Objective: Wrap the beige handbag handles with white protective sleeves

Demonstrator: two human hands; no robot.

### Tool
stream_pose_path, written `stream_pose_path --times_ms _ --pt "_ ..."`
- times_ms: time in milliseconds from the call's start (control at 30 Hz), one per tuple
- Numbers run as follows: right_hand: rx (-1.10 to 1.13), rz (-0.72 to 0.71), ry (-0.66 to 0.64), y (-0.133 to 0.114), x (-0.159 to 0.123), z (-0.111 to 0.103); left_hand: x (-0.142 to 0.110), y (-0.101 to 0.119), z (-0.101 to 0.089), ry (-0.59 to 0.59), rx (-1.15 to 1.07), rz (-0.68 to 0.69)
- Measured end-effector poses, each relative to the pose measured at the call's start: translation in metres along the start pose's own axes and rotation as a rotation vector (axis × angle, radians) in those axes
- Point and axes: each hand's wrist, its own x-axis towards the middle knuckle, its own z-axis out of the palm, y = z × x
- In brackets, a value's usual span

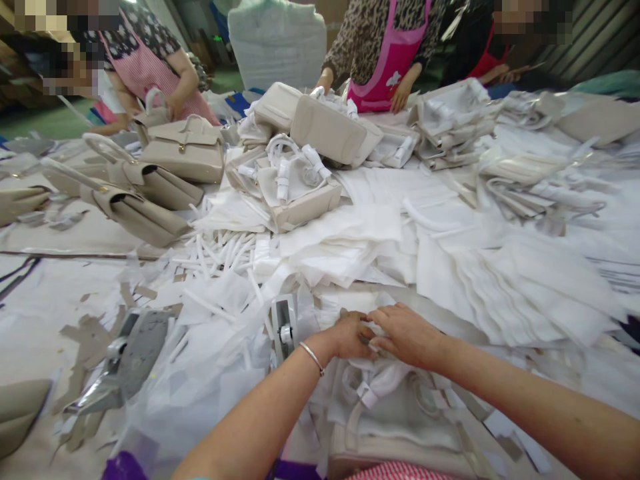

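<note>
Both of my hands meet above a pale handbag [395, 437] that lies close to my body, its handle wrapped in white foam. My left hand [350, 335], with a bangle on the wrist, has curled fingers. My right hand [407, 335] comes in from the right, its bent fingertips against those of the left. Whatever they pinch between them is hidden by the fingers. Just left of my left hand stands a grey tape dispenser [284, 327] with a white roll. Thin white packing sheets [345, 250] lie beyond the hands.
Beige handbags [185, 150] stand at the far left, and partly wrapped bags [327, 130] pile up at the back. Another tape dispenser [143, 350] lies left among scraps. White foam sheets [515, 287] spread to the right. Co-workers in aprons [385, 57] work across the table.
</note>
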Motion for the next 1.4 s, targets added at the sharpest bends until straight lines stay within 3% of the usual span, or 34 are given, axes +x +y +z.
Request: stream_pose_path --times_ms 167,367,500,600,700,833,1067,1267,1400 --pt "0.275 0.225 0.331 0.034 -0.029 -0.008 -0.003 0.005 0.001 0.011 -0.061 -0.076" --pt "0.439 0.477 0.336 0.057 -0.072 0.023 0.0 0.011 0.001 0.034 0.015 -0.04" --pt "0.457 0.427 0.406 0.061 -0.081 0.04 -0.003 0.018 0.001 0.084 0.029 -0.086" --pt "0.368 0.333 0.439 0.058 -0.076 0.037 -0.01 0.027 0.004 0.267 0.059 -0.243" --pt "0.276 0.306 0.362 0.05 -0.063 0.028 -0.012 0.039 0.008 0.418 0.085 -0.388" --pt "0.313 0.289 0.231 0.04 -0.045 0.022 -0.003 0.049 0.012 0.409 -0.064 -0.446" --pt "0.932 0.247 0.115 0.059 -0.028 0.038 0.009 0.044 0.012 0.437 -0.41 -0.362" --pt "1.155 0.192 0.1 0.07 -0.023 0.048 0.013 0.039 0.012 0.385 -0.703 -0.343" --pt "1.355 0.227 0.011 0.075 -0.021 0.05 0.014 0.033 0.012 0.341 -0.941 -0.312"
